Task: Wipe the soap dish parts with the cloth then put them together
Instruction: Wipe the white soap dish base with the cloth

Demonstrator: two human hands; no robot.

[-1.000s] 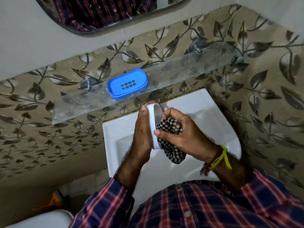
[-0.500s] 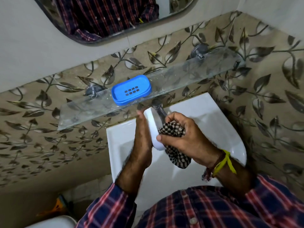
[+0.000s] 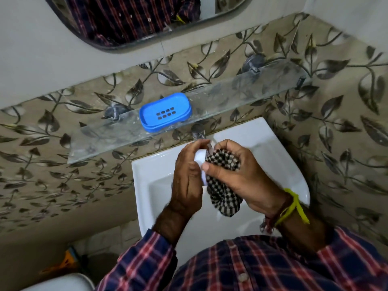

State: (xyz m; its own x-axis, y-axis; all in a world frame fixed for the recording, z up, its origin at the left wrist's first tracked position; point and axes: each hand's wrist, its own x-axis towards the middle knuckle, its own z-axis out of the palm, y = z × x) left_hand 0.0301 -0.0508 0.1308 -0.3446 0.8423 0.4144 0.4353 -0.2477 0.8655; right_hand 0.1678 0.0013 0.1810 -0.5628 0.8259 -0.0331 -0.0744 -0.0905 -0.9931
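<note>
Over the sink my left hand grips the white soap dish part on its edge; most of it is hidden behind my fingers. My right hand presses a black-and-white checked cloth against the white part, and the cloth's loose end hangs down below my palm. The blue soap dish part, a drainer tray with a block of small slots, lies flat on the glass shelf, apart from both hands.
A white sink lies under my hands, with a chrome tap just above my fingers. Leaf-patterned tiles cover the wall, and a mirror hangs above. A white rounded object sits at the lower left.
The white part has turned in my left hand so less of it shows. My right hand has shifted the cloth higher over it. The view has tilted a little.
</note>
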